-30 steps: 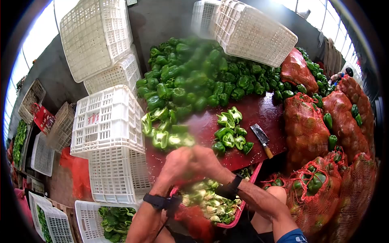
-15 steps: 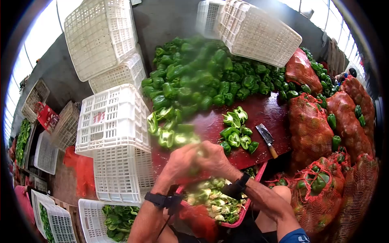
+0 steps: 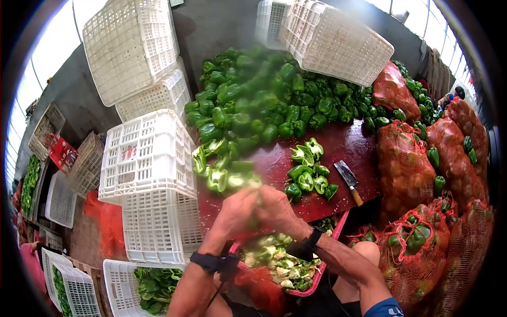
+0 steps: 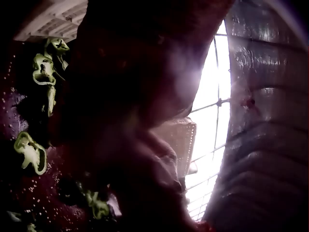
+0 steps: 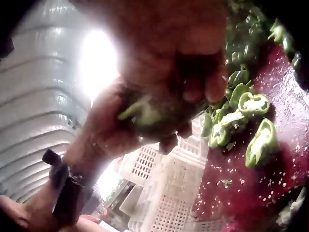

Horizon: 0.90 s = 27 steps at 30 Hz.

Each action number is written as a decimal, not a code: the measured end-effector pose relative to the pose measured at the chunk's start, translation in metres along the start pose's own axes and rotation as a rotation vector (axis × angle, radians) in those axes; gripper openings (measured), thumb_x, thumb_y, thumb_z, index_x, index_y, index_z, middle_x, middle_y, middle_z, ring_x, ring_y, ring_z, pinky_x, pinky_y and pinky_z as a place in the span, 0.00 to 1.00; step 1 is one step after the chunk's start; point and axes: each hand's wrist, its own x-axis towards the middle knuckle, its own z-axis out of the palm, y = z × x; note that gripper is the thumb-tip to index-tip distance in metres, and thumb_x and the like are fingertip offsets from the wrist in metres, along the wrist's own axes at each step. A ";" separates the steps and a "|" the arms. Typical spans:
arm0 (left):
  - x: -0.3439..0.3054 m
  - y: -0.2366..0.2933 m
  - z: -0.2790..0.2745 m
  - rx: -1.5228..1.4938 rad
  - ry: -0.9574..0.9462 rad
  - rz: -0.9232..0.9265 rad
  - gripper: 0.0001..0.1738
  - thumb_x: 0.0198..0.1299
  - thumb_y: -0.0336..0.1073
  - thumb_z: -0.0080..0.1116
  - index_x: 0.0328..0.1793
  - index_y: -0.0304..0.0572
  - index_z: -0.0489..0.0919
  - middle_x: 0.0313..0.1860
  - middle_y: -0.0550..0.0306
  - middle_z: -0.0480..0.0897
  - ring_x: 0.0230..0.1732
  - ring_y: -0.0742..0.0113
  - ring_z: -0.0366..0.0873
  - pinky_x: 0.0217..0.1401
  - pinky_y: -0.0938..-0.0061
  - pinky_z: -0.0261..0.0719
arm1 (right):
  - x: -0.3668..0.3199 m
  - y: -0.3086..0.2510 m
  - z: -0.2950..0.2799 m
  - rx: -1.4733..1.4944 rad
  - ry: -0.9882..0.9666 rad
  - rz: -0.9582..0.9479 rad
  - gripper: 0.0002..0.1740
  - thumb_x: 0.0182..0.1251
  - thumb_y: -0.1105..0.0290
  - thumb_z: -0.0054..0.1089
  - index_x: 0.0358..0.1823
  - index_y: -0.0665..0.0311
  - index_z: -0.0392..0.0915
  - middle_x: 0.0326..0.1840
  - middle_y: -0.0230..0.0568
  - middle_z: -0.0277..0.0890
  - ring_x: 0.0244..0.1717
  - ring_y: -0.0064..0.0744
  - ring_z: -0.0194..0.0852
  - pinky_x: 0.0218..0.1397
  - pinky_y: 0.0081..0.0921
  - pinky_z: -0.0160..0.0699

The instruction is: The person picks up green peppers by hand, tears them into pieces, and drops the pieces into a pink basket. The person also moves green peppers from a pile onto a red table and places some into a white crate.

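Note:
Both hands meet over the near edge of the dark red tabletop. The left hand and right hand grip a green bell pepper between them, its pale part showing in the right wrist view; fingers hide most of it. The left wrist view is mostly dark with the hand. Just beyond the hands, cut pepper halves lie with pale insides showing. More halves sit in a cluster to the right. Below the hands, a pink tub holds pale pepper cores and scraps.
A wooden-handled knife lies at the table's right. Whole green peppers are heaped at the back. White plastic crates stack on the left, and red mesh sacks crowd the right. A leaning crate stands behind the heap.
The head view has shifted a little, moving the scene rightward. Both hands stay together around the pepper; the green glimpsed between them half a second ago is now more covered.

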 end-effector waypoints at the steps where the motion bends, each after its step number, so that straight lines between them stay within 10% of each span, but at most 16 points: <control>1: 0.000 -0.003 -0.001 -0.098 -0.010 -0.071 0.20 0.77 0.40 0.50 0.65 0.33 0.79 0.51 0.54 0.85 0.49 0.70 0.80 0.54 0.76 0.78 | -0.001 -0.001 -0.002 0.013 -0.020 0.015 0.08 0.62 0.71 0.61 0.39 0.66 0.76 0.31 0.47 0.76 0.29 0.43 0.76 0.32 0.41 0.76; 9: 0.001 0.010 -0.009 -0.317 -0.021 -0.243 0.19 0.75 0.37 0.52 0.65 0.34 0.79 0.46 0.60 0.84 0.46 0.76 0.77 0.49 0.79 0.76 | 0.007 -0.004 -0.011 0.139 -0.032 0.043 0.11 0.61 0.77 0.51 0.43 0.70 0.78 0.32 0.44 0.78 0.29 0.37 0.76 0.31 0.38 0.78; 11: -0.001 0.016 -0.015 -0.226 -0.027 -0.070 0.18 0.73 0.35 0.54 0.64 0.35 0.80 0.44 0.61 0.83 0.43 0.77 0.76 0.46 0.80 0.75 | 0.009 -0.017 -0.029 0.479 -0.138 0.243 0.11 0.64 0.75 0.51 0.45 0.71 0.78 0.34 0.42 0.79 0.30 0.33 0.77 0.31 0.33 0.80; 16: 0.000 0.016 -0.022 -0.670 0.003 -0.363 0.17 0.66 0.29 0.58 0.60 0.38 0.82 0.41 0.64 0.81 0.37 0.79 0.74 0.41 0.82 0.74 | 0.012 -0.005 -0.039 1.039 -0.153 0.516 0.15 0.70 0.67 0.52 0.47 0.72 0.79 0.39 0.39 0.80 0.36 0.26 0.79 0.35 0.22 0.83; 21: 0.001 0.015 -0.024 -0.642 0.082 -0.333 0.19 0.60 0.25 0.60 0.59 0.39 0.82 0.38 0.65 0.81 0.35 0.80 0.74 0.39 0.83 0.74 | 0.024 -0.040 -0.077 0.936 -0.078 0.421 0.12 0.67 0.69 0.53 0.40 0.69 0.82 0.29 0.33 0.78 0.26 0.18 0.73 0.24 0.15 0.69; 25: 0.004 0.007 -0.018 -0.695 0.210 -0.321 0.19 0.62 0.27 0.61 0.60 0.42 0.81 0.36 0.64 0.83 0.29 0.79 0.75 0.30 0.82 0.75 | 0.029 0.003 -0.103 0.394 -0.685 0.199 0.26 0.70 0.52 0.57 0.56 0.67 0.84 0.35 0.36 0.85 0.34 0.24 0.80 0.38 0.26 0.80; 27: 0.005 0.018 -0.016 -0.841 0.260 -0.348 0.17 0.65 0.28 0.59 0.61 0.45 0.79 0.38 0.63 0.84 0.29 0.78 0.77 0.28 0.81 0.77 | 0.022 0.001 -0.081 0.379 -0.578 0.338 0.29 0.72 0.49 0.56 0.59 0.67 0.82 0.42 0.40 0.86 0.42 0.29 0.83 0.48 0.28 0.83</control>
